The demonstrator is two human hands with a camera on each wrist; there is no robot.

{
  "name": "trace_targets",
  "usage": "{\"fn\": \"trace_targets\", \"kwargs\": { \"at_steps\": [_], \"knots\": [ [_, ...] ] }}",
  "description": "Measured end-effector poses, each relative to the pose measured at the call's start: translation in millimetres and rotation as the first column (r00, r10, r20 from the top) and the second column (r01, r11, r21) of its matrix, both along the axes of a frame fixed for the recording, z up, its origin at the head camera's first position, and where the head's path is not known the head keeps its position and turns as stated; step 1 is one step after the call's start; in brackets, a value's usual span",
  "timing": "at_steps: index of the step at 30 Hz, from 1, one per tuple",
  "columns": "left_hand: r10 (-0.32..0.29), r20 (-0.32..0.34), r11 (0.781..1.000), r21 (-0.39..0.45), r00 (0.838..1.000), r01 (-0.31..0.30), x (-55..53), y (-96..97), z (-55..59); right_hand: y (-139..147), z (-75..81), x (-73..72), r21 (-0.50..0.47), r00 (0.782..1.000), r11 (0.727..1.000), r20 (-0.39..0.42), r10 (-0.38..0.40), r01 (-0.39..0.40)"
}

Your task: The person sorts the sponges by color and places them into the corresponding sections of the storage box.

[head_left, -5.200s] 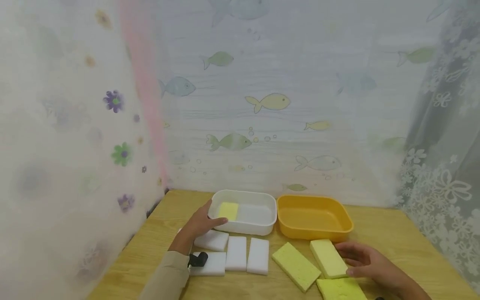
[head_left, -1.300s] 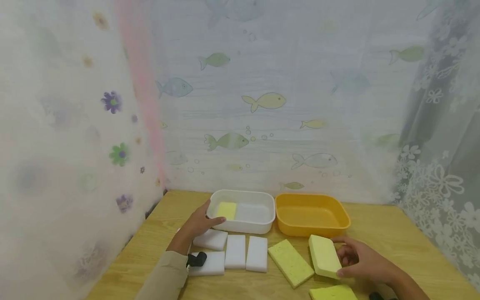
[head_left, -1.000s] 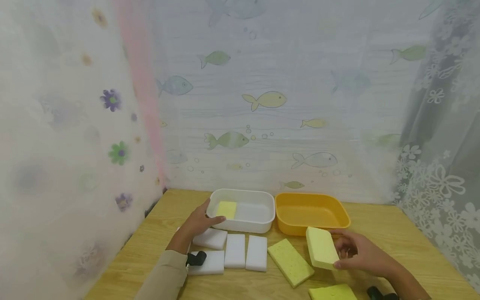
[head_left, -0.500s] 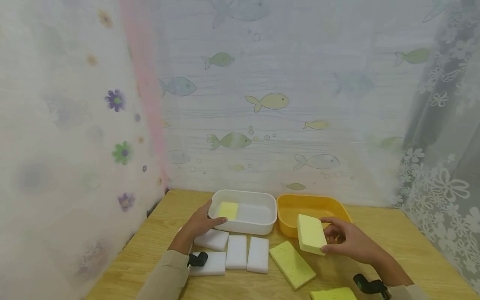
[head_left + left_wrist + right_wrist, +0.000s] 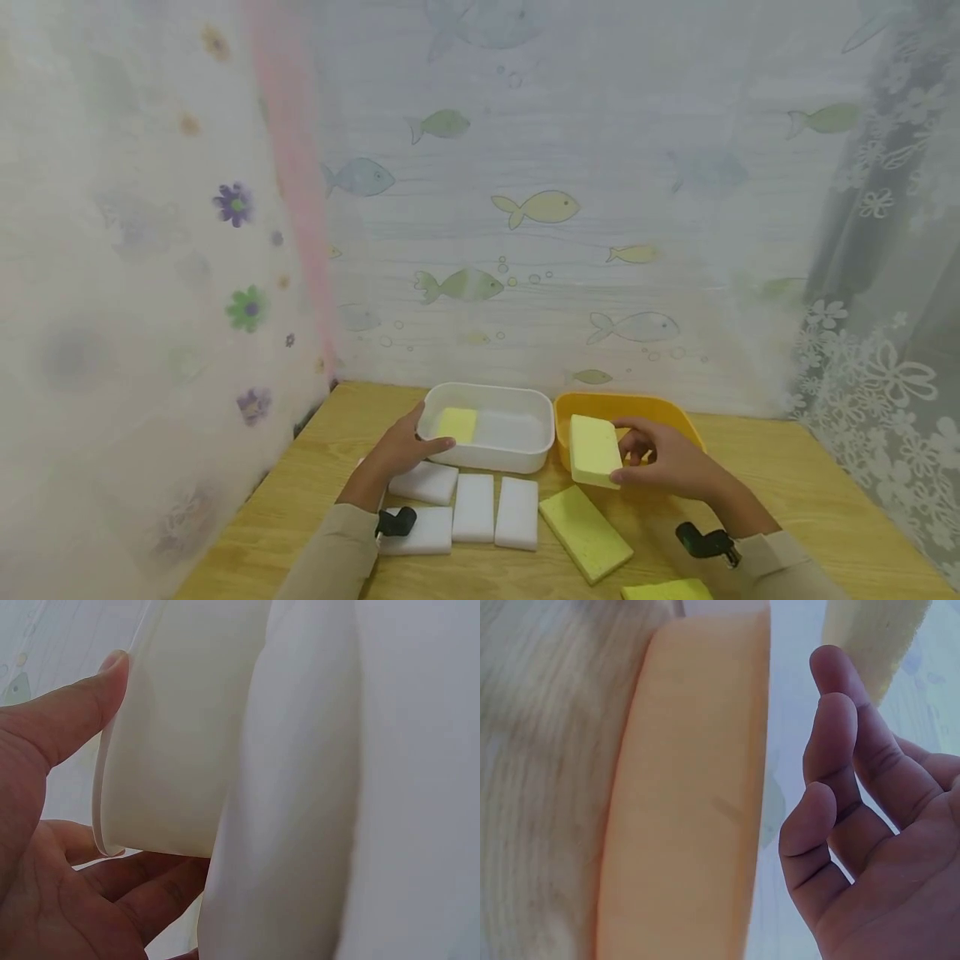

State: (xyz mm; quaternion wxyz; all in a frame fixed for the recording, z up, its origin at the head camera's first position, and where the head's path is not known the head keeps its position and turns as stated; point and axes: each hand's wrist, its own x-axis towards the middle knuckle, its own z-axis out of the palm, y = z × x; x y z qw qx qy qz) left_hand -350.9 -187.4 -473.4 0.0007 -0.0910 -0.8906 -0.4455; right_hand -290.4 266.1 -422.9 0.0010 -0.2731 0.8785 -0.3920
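Note:
My left hand (image 5: 401, 450) grips the left corner of a white plastic tub (image 5: 498, 457), thumb over the rim; the left wrist view shows fingers behind the tub's wall (image 5: 165, 735). A small yellow piece (image 5: 457, 425) lies inside it. My right hand (image 5: 667, 462) pinches a pale yellow sponge block (image 5: 595, 450) by its right edge, raised in front of and partly over the orange tub (image 5: 652, 406). In the right wrist view, the fingers (image 5: 829, 742) are bent near the orange tub's wall (image 5: 682, 787), and only part of the sponge (image 5: 862, 645) shows.
Several white sponge blocks (image 5: 474, 508) lie before the white tub, some partly hidden by my left arm. A textured yellow sponge (image 5: 586, 533) lies right of them. Another yellow sponge (image 5: 667, 591) is cut off by the bottom edge. Printed curtains surround the wooden table (image 5: 780, 483).
My right hand has lifted the pale yellow sponge off the table and carried it left and up toward the orange tub. My left hand has stayed on the white tub.

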Motion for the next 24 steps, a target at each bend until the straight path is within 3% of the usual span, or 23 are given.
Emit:
{"fn": "trace_targets", "kwargs": {
  "at_steps": [14,24],
  "knots": [
    [-0.004,0.0,1.0,0.0,1.0,0.004,1.3,-0.8,-0.1,-30,10.5,-20.9,0.095,0.999,0.994,-0.014,-0.045,0.046],
    [-0.021,-0.018,1.0,0.016,1.0,0.021,-0.4,-1.1,0.2,-51,27.5,-33.0,0.05,1.0,0.999,0.005,-0.012,0.012]
  ]
}}
